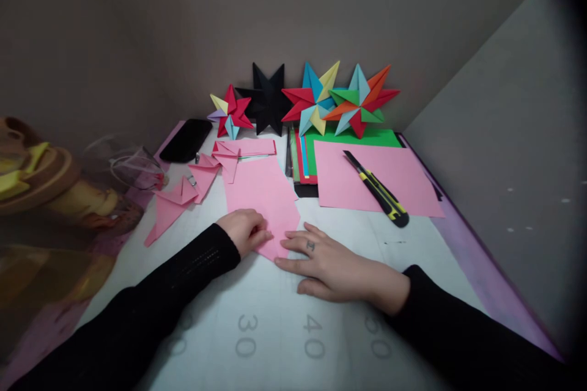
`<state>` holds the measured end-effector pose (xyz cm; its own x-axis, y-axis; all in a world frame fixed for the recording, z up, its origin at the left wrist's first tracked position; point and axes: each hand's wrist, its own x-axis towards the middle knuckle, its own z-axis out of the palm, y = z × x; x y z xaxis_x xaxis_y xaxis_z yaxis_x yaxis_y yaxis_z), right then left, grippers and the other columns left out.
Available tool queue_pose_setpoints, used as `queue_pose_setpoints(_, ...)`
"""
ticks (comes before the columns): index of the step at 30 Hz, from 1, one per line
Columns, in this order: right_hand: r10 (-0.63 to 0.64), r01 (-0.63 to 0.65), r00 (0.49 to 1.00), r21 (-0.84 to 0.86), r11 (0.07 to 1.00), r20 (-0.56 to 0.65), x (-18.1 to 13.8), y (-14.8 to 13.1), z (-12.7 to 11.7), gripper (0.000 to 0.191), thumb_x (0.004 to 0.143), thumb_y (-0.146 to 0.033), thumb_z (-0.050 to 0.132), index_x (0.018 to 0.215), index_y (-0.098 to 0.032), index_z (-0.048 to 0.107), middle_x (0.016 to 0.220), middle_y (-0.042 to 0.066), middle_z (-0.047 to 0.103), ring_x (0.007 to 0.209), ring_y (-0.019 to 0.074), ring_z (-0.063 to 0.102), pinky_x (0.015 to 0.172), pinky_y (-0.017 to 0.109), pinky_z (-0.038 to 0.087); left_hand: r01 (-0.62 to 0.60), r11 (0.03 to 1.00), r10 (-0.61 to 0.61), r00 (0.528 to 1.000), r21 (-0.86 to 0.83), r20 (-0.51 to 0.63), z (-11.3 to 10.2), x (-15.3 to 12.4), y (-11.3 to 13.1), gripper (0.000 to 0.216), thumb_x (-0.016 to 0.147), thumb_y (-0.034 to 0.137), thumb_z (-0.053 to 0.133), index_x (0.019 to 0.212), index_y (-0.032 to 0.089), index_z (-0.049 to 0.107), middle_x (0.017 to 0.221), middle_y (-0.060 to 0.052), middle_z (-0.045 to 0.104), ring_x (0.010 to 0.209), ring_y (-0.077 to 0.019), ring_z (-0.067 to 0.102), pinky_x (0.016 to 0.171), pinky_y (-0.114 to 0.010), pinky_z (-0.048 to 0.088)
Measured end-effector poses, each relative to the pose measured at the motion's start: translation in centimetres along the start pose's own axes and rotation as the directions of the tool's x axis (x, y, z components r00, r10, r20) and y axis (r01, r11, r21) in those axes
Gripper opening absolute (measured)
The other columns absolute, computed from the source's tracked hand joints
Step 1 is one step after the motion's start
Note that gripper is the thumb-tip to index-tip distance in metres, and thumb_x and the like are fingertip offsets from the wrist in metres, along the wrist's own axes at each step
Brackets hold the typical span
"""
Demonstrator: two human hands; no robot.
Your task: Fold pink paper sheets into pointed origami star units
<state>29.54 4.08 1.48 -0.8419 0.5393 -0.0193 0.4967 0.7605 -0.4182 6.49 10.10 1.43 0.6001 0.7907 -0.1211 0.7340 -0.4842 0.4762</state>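
Note:
A sheet of pink paper (261,186) lies before me, its near end folded to a point and its right edge notched. My left hand (243,231) rests on its lower left part, fingers curled and thumb pressed to the paper. From the right, my right hand (332,263) lies flat with spread fingers, its fingertips touching the sheet's lower right edge. Folded pink paper pieces (173,204), some with metal clips, run along the left side of the sheet. A black and yellow utility knife (378,190) lies on another pink sheet (330,186) to the right.
Several folded paper stars (268,98) lean against the back wall. Coloured sheets (355,136) are stacked under the right pink sheet. A black phone (186,140) lies at the back left, near a clear plastic cup (137,168). Brown containers (64,183) stand left. A numbered white mat (279,324) covers the table.

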Motion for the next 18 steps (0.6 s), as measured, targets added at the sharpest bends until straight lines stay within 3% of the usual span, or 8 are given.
queue_pose_setpoints(18, -0.049, 0.048, 0.999, 0.060, 0.997, 0.017, -0.27, 0.21, -0.97, 0.045, 0.083, -0.036, 0.057, 0.127, -0.028, 0.049, 0.139, 0.013, 0.038, 0.131, 0.0261, 0.028, 0.106, 0.053, 0.017, 0.056, 0.997, -0.056, 0.998, 0.059, -0.005, 0.18, 0.13, 0.41, 0.022, 0.079, 0.032, 0.051, 0.064, 0.018, 0.055, 0.068, 0.000, 0.055, 0.063, -0.0144, 0.050, 0.059, -0.026, 0.037)
